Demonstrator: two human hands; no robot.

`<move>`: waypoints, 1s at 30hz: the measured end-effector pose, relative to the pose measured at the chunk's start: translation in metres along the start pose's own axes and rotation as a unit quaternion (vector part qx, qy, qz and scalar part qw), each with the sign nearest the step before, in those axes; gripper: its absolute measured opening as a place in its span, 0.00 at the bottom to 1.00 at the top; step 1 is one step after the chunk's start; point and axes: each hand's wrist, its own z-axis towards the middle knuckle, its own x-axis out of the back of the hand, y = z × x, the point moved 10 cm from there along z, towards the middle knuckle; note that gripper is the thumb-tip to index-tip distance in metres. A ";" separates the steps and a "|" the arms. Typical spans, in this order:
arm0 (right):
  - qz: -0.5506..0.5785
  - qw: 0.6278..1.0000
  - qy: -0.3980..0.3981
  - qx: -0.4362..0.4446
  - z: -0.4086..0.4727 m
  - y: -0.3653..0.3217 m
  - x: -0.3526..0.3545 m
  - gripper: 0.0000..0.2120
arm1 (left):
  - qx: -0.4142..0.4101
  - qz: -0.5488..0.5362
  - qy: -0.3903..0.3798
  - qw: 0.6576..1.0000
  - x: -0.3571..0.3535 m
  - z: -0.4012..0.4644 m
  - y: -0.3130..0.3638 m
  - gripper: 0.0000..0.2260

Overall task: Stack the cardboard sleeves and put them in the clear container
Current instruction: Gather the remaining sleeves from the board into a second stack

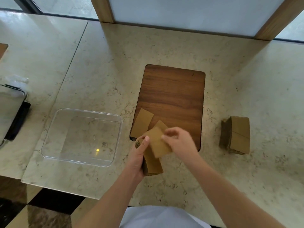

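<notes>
My left hand [137, 157] grips a stack of brown cardboard sleeves [153, 167] just above the counter's near edge. My right hand [180, 141] pinches a single sleeve [158, 142] and holds it on top of that stack. Two more loose sleeves lie on the wooden board, one flat at its near left corner [142, 123] and one partly hidden behind the held sleeve [160, 125]. Another stack of sleeves [236, 134] stands on the counter to the right. The clear container [49, 134] sits to the left with nothing inside it.
A dark wooden board [172, 96] lies in the middle of the marble counter [107, 63]. A metal appliance on a black tray [9, 111] stands at the far left edge. A framed panel [189, 14] rises behind the counter.
</notes>
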 end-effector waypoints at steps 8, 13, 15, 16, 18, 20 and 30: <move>-0.151 0.985 -0.041 0.072 -0.024 0.007 -0.037 0.02 | 0.007 -0.015 -0.031 0.999 0.037 -0.023 -0.010 0.32; -0.492 0.824 -0.098 0.265 0.011 -0.031 -0.050 0.37 | 0.014 -0.072 -0.062 0.995 0.039 -0.031 -0.014 0.24; -0.567 0.761 -0.111 0.296 0.019 -0.035 -0.059 0.36 | 0.014 -0.069 -0.067 0.995 0.037 -0.032 -0.013 0.22; -0.599 0.734 -0.105 0.302 0.022 -0.038 -0.062 0.34 | 0.013 -0.069 -0.064 0.995 0.036 -0.032 -0.013 0.20; -0.641 0.705 -0.093 0.290 0.027 -0.037 -0.063 0.31 | 0.015 -0.081 -0.041 0.996 0.039 -0.031 -0.013 0.19; -0.640 0.720 -0.101 0.249 0.030 -0.035 -0.056 0.27 | 0.020 -0.086 -0.009 0.996 0.044 -0.030 -0.014 0.23; -0.128 0.974 -0.186 -0.038 -0.003 -0.002 -0.044 0.15 | 0.011 -0.055 -0.024 0.998 0.043 -0.022 -0.015 0.27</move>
